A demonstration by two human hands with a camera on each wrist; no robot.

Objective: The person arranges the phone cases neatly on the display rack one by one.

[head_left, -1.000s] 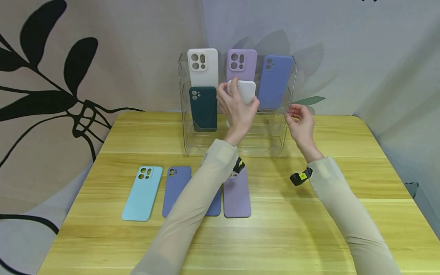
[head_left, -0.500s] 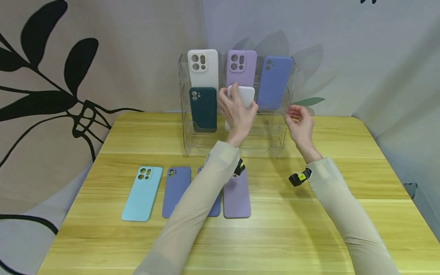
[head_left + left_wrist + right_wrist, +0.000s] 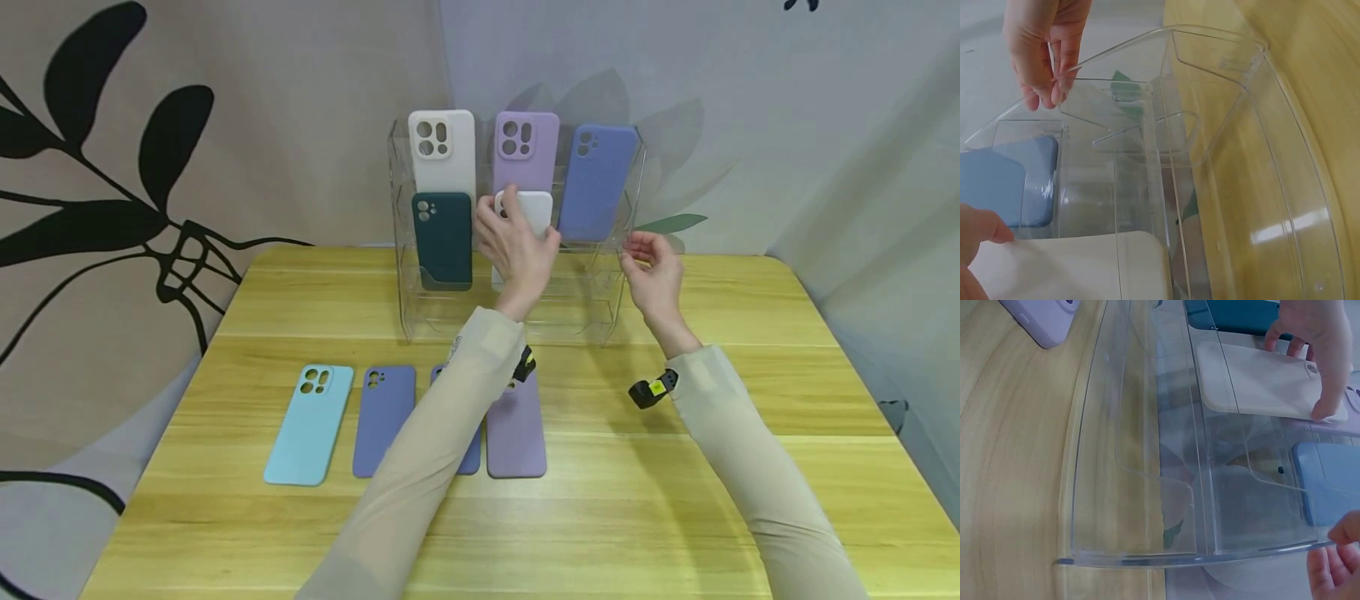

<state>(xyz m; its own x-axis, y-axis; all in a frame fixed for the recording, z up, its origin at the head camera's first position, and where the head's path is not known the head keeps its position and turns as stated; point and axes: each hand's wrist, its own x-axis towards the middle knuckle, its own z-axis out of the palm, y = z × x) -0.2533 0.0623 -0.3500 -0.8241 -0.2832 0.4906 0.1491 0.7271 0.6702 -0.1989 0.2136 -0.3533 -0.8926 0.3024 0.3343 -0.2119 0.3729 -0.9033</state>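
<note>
A white phone case (image 3: 538, 210) stands in the middle tier of a clear stepped display rack (image 3: 517, 332). My left hand (image 3: 517, 254) grips this case by its two long edges, covering much of it in the head view. The right wrist view shows the white case (image 3: 1260, 381) behind the clear front lip, with the left hand (image 3: 1322, 347) across its upper end. At the rack's right side my right hand (image 3: 656, 271) pinches the edge of the side panel; the left wrist view shows that hand (image 3: 1047, 44) with fingertips on the clear rim.
The tier above holds white (image 3: 442, 171), lilac (image 3: 525, 171) and blue (image 3: 600, 183) cases; a dark green case (image 3: 442, 242) is left of the held one. On the wooden table (image 3: 637, 517) lie light-blue (image 3: 307, 429), purple-blue (image 3: 382, 417) and mauve (image 3: 517, 433) cases, plus one under the left forearm.
The left hand has lowered the white case a little into the middle tier, mostly in the first half second. The right hand has stayed at the rack's side.
</note>
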